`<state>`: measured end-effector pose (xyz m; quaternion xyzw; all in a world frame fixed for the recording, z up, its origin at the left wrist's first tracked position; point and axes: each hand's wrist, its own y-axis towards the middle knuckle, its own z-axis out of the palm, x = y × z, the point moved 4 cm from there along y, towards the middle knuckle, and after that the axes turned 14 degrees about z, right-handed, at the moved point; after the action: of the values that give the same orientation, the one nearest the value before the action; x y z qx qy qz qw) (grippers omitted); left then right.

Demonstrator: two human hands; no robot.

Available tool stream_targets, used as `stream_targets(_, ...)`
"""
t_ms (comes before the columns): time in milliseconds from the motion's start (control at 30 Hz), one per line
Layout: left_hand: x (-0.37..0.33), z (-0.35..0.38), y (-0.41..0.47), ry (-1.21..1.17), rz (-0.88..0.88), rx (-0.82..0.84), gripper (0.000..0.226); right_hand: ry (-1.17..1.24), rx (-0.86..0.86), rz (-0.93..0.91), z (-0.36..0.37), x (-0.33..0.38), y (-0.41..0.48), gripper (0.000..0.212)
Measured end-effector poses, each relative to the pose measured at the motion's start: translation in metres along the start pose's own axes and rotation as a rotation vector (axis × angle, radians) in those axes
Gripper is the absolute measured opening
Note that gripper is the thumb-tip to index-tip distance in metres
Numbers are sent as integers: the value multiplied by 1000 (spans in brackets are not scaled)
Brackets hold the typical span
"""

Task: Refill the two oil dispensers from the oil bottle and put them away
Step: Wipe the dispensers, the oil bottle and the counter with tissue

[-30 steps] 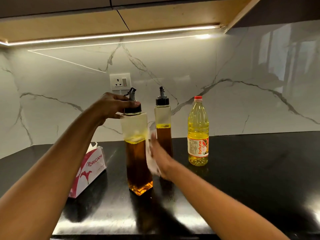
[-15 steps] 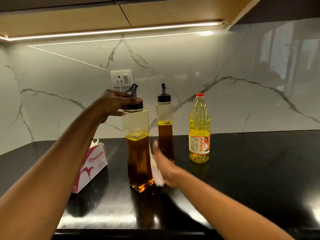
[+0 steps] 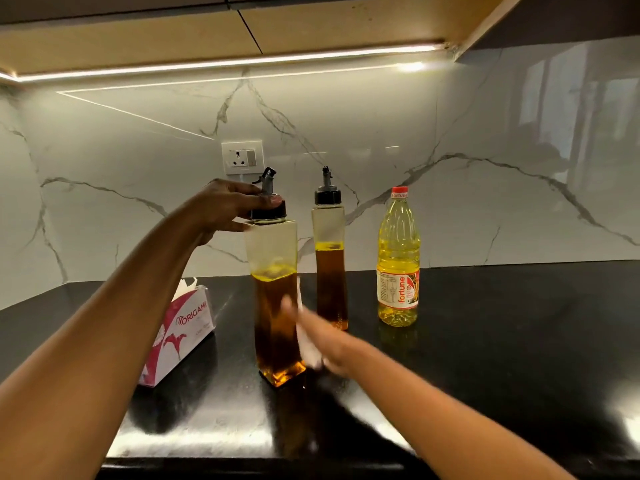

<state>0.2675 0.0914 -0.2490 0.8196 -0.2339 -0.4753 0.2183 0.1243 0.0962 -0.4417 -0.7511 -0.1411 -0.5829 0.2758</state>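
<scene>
1. Oil dispenser [image 3: 275,306] stands upright mid-bench [image 3: 485,341], nearer the front edge than the others. The left hand [image 3: 225,206] curls fingers and thumb round its black cap [image 3: 268,211], probably to steady it.
2. The right hand [image 3: 322,341], fingers stretched flat, presses a white tissue [image 3: 306,344] against its side, seemingly wiping drips.
3. The second dispenser [image 3: 329,271] and the oil bottle [image 3: 398,265] stand capped toward the back edge; the tissue box [image 3: 180,337] sits left.
4. Blur hides the right thumb and most of the tissue.
</scene>
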Motion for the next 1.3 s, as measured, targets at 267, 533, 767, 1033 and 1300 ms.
stream_targets(267,19,-7,7,-207,29,217,70,-20,-390,-56,-1,-4,35,96)
stream_targets(533,-3,16,-7,286,176,-99,50,-55,-770,-140,20,-1,20,74)
stream_targets(767,8,3,-2,17,61,45,53,308,-257,-446,-8,105,-31,50)
stream_targets(1033,29,12,-16,-368,101,-56,55,442,-529,-272,-39,38,-15,28)
stream_targets(1300,50,12,-70,-81,238,-480,45,529,-476,-547,-63,128,-30,26)
